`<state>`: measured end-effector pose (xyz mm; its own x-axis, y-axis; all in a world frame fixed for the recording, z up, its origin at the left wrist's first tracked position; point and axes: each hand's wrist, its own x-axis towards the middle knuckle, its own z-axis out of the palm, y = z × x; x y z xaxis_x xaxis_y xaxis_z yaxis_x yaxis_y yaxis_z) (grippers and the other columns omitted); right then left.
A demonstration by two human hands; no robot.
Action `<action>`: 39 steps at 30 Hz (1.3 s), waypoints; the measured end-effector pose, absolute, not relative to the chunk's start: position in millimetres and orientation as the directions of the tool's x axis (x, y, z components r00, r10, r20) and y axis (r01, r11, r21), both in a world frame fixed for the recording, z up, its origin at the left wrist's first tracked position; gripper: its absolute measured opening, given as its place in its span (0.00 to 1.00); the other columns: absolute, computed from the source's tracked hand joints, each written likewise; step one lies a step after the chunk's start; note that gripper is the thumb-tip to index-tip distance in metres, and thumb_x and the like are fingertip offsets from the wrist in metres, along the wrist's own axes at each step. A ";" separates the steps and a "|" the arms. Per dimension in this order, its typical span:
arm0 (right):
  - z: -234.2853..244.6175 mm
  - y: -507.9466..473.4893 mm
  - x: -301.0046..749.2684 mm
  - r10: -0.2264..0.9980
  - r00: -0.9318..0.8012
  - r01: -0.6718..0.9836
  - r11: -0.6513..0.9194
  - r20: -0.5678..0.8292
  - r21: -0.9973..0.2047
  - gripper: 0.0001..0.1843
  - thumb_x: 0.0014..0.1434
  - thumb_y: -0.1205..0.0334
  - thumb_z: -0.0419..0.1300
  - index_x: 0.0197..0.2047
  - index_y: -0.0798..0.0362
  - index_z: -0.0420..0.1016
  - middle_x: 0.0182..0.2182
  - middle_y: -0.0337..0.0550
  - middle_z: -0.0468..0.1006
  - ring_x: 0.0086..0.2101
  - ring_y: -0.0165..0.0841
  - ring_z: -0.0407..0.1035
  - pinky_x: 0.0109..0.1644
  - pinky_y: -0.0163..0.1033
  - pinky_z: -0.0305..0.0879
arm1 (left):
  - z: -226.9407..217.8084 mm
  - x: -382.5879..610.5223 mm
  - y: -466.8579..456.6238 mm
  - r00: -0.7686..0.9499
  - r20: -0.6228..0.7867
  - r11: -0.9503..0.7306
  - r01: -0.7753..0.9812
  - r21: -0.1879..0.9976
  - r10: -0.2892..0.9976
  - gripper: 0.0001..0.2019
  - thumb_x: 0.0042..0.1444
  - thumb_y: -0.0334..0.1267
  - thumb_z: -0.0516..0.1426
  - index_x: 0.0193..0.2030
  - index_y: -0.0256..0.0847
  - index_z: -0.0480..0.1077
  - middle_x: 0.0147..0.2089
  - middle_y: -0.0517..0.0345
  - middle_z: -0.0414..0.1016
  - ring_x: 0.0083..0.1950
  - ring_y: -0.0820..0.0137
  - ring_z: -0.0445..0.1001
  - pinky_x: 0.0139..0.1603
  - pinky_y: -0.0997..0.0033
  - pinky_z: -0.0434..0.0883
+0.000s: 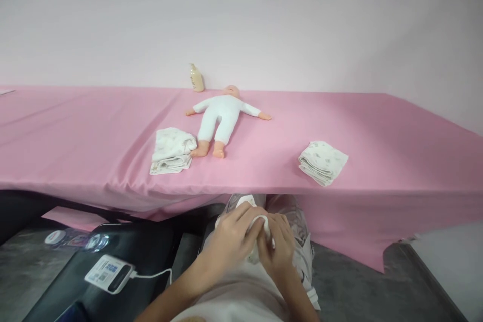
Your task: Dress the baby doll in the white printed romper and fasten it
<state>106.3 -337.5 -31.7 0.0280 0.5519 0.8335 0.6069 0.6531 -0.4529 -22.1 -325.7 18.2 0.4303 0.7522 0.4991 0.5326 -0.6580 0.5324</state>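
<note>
Over my lap, my left hand (236,231) and my right hand (278,244) meet with fingers pinched on a white cloth (247,200). One edge of the cloth loops up between the fingers; most of the rest is hidden behind the hands. Beyond them on the table lies a baby doll (222,113) in a white suit, on its back with arms spread. A folded white printed cloth stack (172,148) touches or nearly touches the doll's foot at left. Another folded printed cloth stack (323,161) lies near the front edge at right.
A pink tablecloth (377,136) covers the table and hangs over its front. A pump bottle (196,78) stands by the white wall behind the doll. At lower left, a black seat (147,241) carries a white device (109,274) with a cable; a plastic bottle (75,239) lies beside it.
</note>
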 end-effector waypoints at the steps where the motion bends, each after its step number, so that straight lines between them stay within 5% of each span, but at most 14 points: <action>1: -33.4 -336.8 107.4 0.560 0.051 0.613 0.636 0.827 -0.469 0.13 0.55 0.74 0.52 0.43 0.53 0.68 0.29 0.44 0.76 0.29 0.33 0.70 0.33 0.39 0.66 | 17.3 -21.9 -326.1 0.439 0.500 -0.664 0.549 0.508 0.746 0.09 0.62 0.31 0.48 0.41 0.40 0.68 0.36 0.54 0.73 0.37 0.70 0.72 0.36 0.73 0.70; 11: -47.5 -325.2 140.8 0.406 0.311 0.813 0.355 0.860 -0.462 0.15 0.55 0.73 0.56 0.47 0.56 0.72 0.42 0.54 0.76 0.43 0.40 0.72 0.44 0.45 0.70 | 26.1 -46.6 -308.4 0.169 0.708 -0.608 0.667 0.429 0.685 0.07 0.61 0.30 0.51 0.41 0.38 0.69 0.33 0.57 0.72 0.32 0.74 0.71 0.33 0.77 0.67; 15: -42.6 -321.4 156.5 0.308 0.372 0.857 0.249 0.876 -0.452 0.15 0.52 0.73 0.60 0.45 0.56 0.74 0.38 0.54 0.75 0.40 0.42 0.71 0.41 0.45 0.70 | 37.1 -68.3 -299.1 0.001 0.758 -0.479 0.776 0.411 0.652 0.06 0.60 0.30 0.52 0.40 0.38 0.70 0.32 0.58 0.71 0.31 0.74 0.70 0.34 0.76 0.67; 18: -39.8 -323.8 161.9 0.346 0.384 0.825 0.288 0.856 -0.486 0.13 0.52 0.73 0.59 0.42 0.55 0.75 0.31 0.48 0.73 0.33 0.38 0.71 0.37 0.42 0.69 | 36.6 -69.4 -296.3 0.015 0.780 -0.466 0.809 0.358 0.625 0.06 0.59 0.30 0.53 0.41 0.38 0.71 0.40 0.52 0.72 0.41 0.69 0.72 0.43 0.71 0.68; 22: -39.6 -334.9 154.6 0.582 0.383 0.633 0.400 0.717 -0.663 0.13 0.52 0.69 0.59 0.43 0.57 0.72 0.27 0.42 0.72 0.28 0.34 0.71 0.32 0.38 0.69 | 25.9 -42.0 -307.5 0.359 0.623 -0.659 0.665 0.351 0.695 0.10 0.59 0.32 0.53 0.47 0.40 0.69 0.57 0.48 0.66 0.60 0.62 0.63 0.59 0.61 0.62; 26: -39.9 -342.1 147.8 0.724 0.315 0.571 0.372 0.614 -0.732 0.16 0.51 0.62 0.59 0.44 0.57 0.71 0.25 0.40 0.72 0.25 0.31 0.69 0.27 0.35 0.67 | 23.1 -9.5 -326.9 0.704 0.198 -0.685 0.519 0.512 0.682 0.19 0.57 0.34 0.55 0.55 0.45 0.62 0.50 0.55 0.71 0.51 0.65 0.70 0.52 0.66 0.68; 30: -36.7 -340.4 155.7 0.776 0.200 0.526 0.430 0.598 -0.734 0.18 0.50 0.63 0.60 0.46 0.54 0.70 0.27 0.40 0.72 0.26 0.31 0.69 0.28 0.34 0.68 | 30.5 -2.1 -331.4 0.718 0.002 -0.609 0.589 0.531 0.696 0.19 0.56 0.30 0.53 0.55 0.46 0.60 0.47 0.57 0.72 0.45 0.64 0.72 0.45 0.66 0.69; 35: -32.1 -336.5 167.2 0.754 0.055 0.598 0.500 0.654 -0.627 0.18 0.51 0.67 0.59 0.48 0.51 0.70 0.41 0.48 0.70 0.38 0.36 0.70 0.38 0.40 0.71 | 36.0 -10.8 -331.1 0.683 -0.018 -0.522 0.573 0.632 0.730 0.12 0.62 0.33 0.47 0.51 0.45 0.60 0.47 0.58 0.71 0.45 0.66 0.71 0.44 0.68 0.67; 39: -25.0 -338.4 170.8 0.739 -0.065 0.513 0.601 0.671 -0.613 0.17 0.54 0.71 0.56 0.47 0.49 0.70 0.40 0.46 0.71 0.39 0.33 0.70 0.40 0.36 0.71 | 29.4 -14.7 -330.2 0.621 0.018 -0.493 0.604 0.626 0.784 0.15 0.62 0.32 0.46 0.55 0.46 0.58 0.51 0.55 0.67 0.51 0.66 0.68 0.49 0.66 0.67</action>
